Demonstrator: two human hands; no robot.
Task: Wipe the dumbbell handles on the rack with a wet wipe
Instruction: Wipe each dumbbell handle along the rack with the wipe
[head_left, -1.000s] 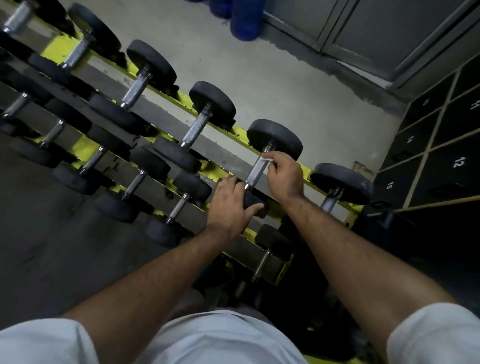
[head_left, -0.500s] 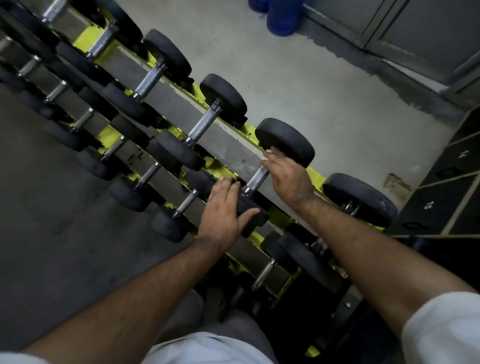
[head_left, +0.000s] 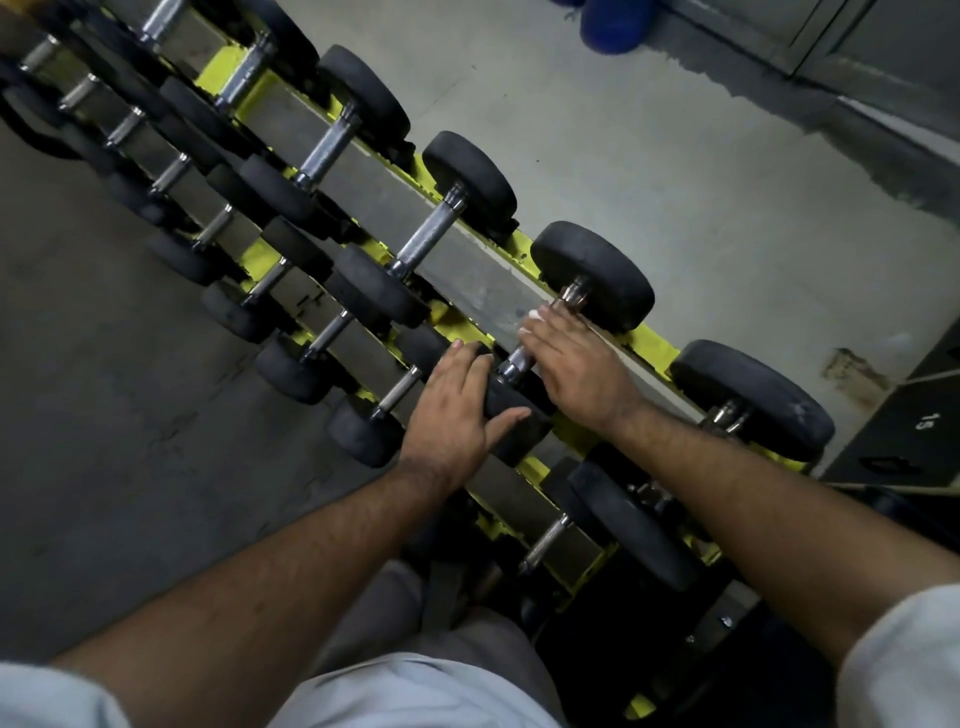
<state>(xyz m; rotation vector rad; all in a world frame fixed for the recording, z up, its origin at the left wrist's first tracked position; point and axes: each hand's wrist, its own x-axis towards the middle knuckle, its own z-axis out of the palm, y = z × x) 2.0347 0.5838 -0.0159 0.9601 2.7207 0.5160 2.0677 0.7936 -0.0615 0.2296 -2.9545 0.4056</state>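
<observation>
Two hands at a dumbbell on the upper tier of a yellow-and-grey rack (head_left: 470, 280).
The right hand (head_left: 576, 371) closes over the dumbbell handle (head_left: 514, 364), a white wet wipe (head_left: 534, 315) showing at its fingertips; the left hand (head_left: 457, 410) lies flat on the near black weight head (head_left: 511, 415). Further dumbbells line both tiers above a grey floor (head_left: 675, 156).

Both bare forearms reach forward toward the dumbbell (head_left: 540, 343). Left hand (head_left: 460, 410) lies flat on its near end, fingers straight, thumb spread right. Right hand (head_left: 576, 369) curls over its handle, fingers wrapped, a bit of white wipe (head_left: 535, 314) at the fingertips
</observation>
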